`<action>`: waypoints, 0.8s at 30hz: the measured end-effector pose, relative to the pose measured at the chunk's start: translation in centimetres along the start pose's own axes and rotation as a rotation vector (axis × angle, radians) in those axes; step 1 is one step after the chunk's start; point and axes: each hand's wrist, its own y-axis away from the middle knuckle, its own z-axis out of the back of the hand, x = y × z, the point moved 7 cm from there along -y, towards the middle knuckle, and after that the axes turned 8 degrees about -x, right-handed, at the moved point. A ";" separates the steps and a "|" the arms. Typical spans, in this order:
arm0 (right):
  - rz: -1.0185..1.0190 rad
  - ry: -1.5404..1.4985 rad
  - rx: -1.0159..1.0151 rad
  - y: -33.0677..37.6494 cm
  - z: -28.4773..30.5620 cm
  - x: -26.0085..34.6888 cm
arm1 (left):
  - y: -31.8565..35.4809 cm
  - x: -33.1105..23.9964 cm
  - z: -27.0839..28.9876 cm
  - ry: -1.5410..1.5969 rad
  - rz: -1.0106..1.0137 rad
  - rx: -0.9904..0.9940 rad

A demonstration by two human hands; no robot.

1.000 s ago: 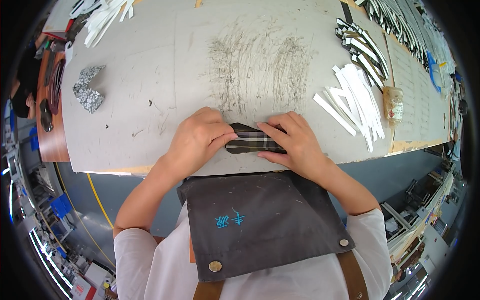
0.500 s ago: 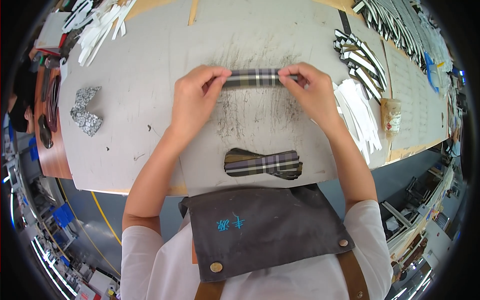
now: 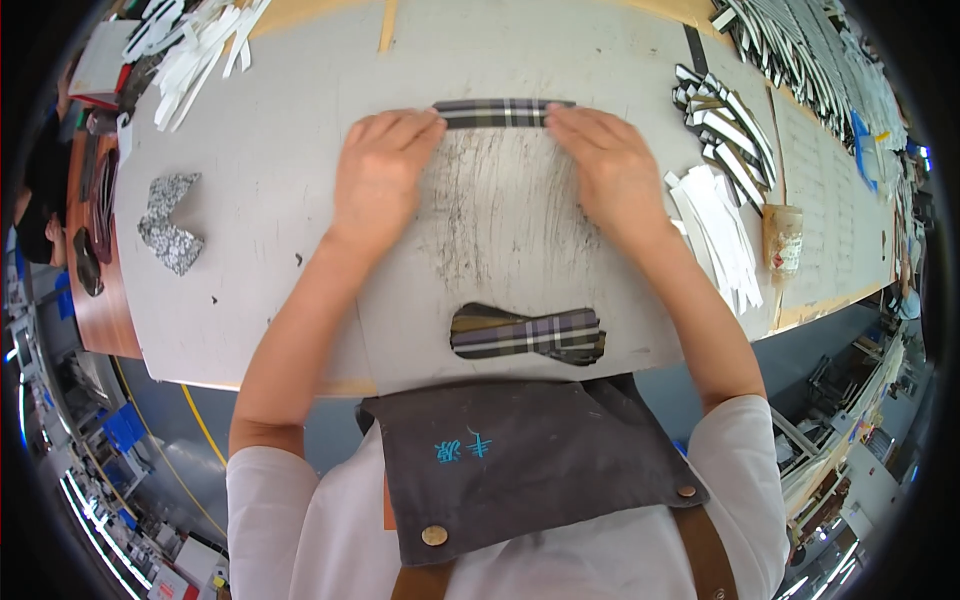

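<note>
A plaid fabric strip [image 3: 490, 114] in dark, grey and white lies stretched from left to right across the table's far middle. My left hand [image 3: 382, 170] is closed at its left end, fingers pressed together at the edge. At the opposite end, my right hand [image 3: 612, 165] is closed on the strip, with the tip of the cloth showing past the fingers. The thumbs are mostly hidden beneath the hands. Close to my apron sits a small fanned stack of plaid strips [image 3: 525, 333], crossing one another.
The pale table [image 3: 300, 90] bears dark streaks. To the right are white strips [image 3: 718, 235], a pile of black-and-white strips [image 3: 725, 130] and a brownish jar [image 3: 782, 240]. On the left are a grey patterned cloth piece [image 3: 172, 222] and more white strips [image 3: 205, 60].
Both hands have moved farther away from me, taking the plaid strip with them. My fingers have turned from an upright pinch to lying flatter over the strip's ends.
</note>
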 end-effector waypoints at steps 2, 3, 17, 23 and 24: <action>-0.039 -0.053 0.029 0.8 1.8 0.8 | 1.4 -1.0 2.1 0.143 0.077 0.018; -0.076 -0.089 0.045 1.1 2.9 1.4 | 2.0 -1.6 3.2 0.288 0.141 0.020; -0.272 -0.687 0.328 6.3 4.5 9.0 | 6.2 -8.3 5.1 0.628 0.129 0.413; -0.446 -0.818 0.319 5.8 3.4 6.0 | 5.6 -6.0 4.6 0.736 0.407 0.273; -0.447 -0.814 0.317 5.4 3.2 5.7 | 5.1 -5.9 4.4 0.738 0.404 0.273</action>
